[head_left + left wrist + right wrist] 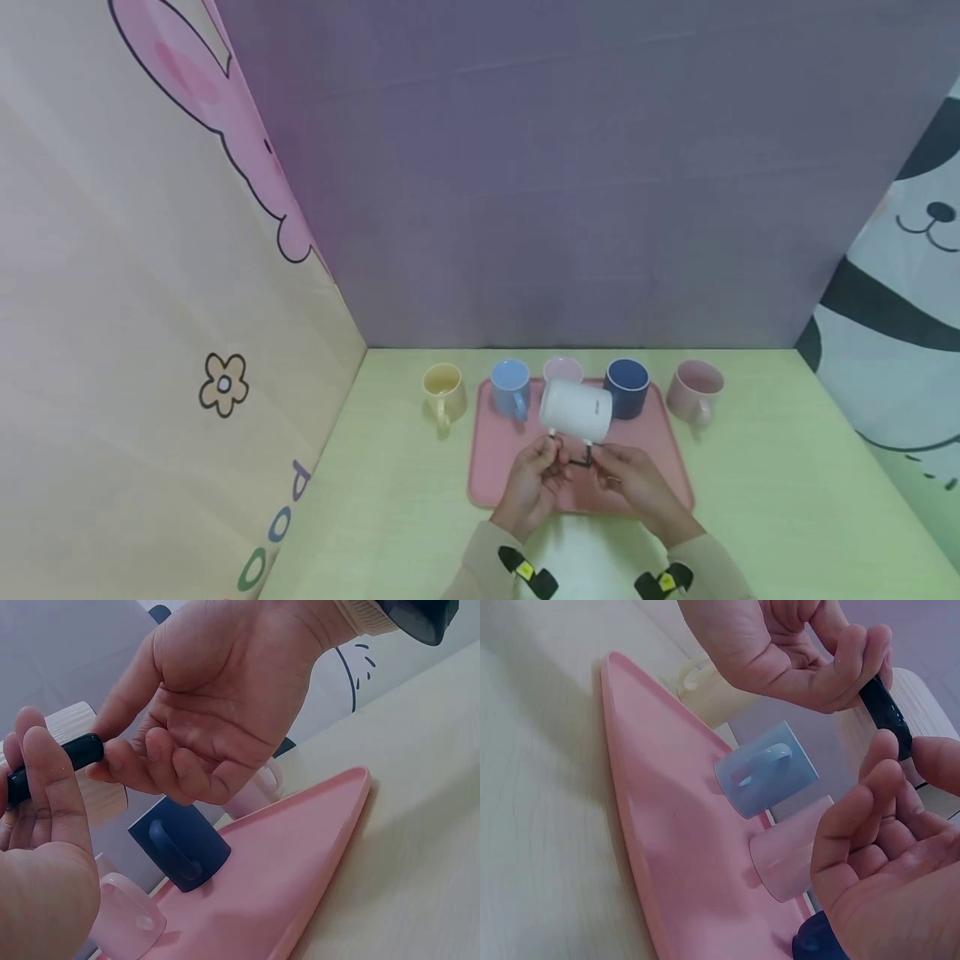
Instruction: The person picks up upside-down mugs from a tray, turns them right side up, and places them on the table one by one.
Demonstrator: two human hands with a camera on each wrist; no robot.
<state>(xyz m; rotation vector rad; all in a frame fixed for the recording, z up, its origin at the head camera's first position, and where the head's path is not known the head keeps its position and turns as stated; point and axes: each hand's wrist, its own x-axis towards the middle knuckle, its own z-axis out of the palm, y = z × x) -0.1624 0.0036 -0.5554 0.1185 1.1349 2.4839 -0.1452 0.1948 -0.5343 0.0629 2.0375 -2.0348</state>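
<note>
A white ribbed mug [576,410] with a black handle [580,462] is held on its side above the tray, its handle toward the person. My left hand [531,485] pinches one end of that handle between thumb and fingers. At the handle's other end, the thumb and fingertips of my right hand [637,485] grip it. The wrist views show both hands close together on the black bar [84,751], with the white body [919,705] behind it. Below is a pink tray [502,475] bearing a light blue mug [511,390], a pale pink mug [562,369] and a dark blue mug [627,390].
A yellow mug [444,390] stands left of the tray, and another pink mug [695,392] stands to its right. The pale green tabletop [780,475] meets a purple-grey back wall [570,183]. Printed panels [135,333] flank both sides.
</note>
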